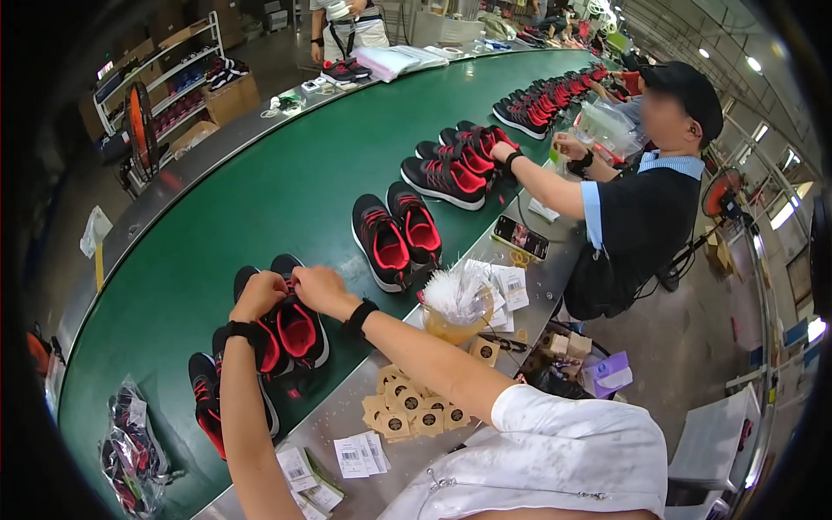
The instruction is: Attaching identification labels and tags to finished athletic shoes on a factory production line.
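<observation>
Left hand (258, 295): closed on the near pair of shoes (290, 325).
Right hand (319, 289): pinching that pair's laces.
Belt (260, 199): under both hands.

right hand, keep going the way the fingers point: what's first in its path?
The right hand points left toward the left hand, over the black-and-red sneaker pair. It would likely meet the left hand's fingers first; depth is unclear.

A long green conveyor belt (260, 199) curves through a factory hall, edged on both sides by a grey metal bench (364, 407). Beyond its far left edge stand a white shelf rack (160, 78), cardboard boxes (232, 97) and an orange fan (139, 121) on grey concrete floor (693, 347). Ceiling lights (752, 63) glow top right, beside what may be windows.
</observation>
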The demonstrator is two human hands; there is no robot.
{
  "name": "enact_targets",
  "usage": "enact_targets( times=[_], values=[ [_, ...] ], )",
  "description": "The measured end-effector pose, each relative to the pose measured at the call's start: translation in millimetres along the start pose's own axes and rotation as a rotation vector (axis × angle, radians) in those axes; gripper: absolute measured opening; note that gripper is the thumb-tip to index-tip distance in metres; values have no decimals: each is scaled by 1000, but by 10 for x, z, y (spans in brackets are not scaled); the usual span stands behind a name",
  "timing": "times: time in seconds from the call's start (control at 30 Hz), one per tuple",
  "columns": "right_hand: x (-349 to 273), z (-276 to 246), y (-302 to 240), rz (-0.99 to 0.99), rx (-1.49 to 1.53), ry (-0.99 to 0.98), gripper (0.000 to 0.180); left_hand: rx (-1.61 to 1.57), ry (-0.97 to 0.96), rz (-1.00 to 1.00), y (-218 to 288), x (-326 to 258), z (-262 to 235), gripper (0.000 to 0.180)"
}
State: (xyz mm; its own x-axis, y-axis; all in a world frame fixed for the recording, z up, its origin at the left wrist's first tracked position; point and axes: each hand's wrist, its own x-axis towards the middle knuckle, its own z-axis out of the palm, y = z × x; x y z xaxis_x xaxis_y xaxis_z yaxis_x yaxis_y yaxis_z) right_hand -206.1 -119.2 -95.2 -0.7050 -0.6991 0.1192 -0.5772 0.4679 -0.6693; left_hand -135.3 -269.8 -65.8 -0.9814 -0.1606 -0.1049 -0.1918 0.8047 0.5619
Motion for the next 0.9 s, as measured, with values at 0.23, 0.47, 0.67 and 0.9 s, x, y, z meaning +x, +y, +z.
enact_targets(
  times=[0.23, 0.47, 0.67, 0.9],
  values=[
    [76, 47, -67, -167, -64, -55, 13, -39, 319, 51, 1, -201, 113, 14],
    [139, 81, -93, -150, 6, -133, 16, -113, 333, 51, -100, -248, 119, 13],
    [191, 61, -71, -197, -40, -222, 16, -164, 272, -15, -126, -230, 121, 10],
    [48, 58, -190, -346, -309, 78, 27, 116, 434, 188, -140, -327, 167, 10]
  ],
)
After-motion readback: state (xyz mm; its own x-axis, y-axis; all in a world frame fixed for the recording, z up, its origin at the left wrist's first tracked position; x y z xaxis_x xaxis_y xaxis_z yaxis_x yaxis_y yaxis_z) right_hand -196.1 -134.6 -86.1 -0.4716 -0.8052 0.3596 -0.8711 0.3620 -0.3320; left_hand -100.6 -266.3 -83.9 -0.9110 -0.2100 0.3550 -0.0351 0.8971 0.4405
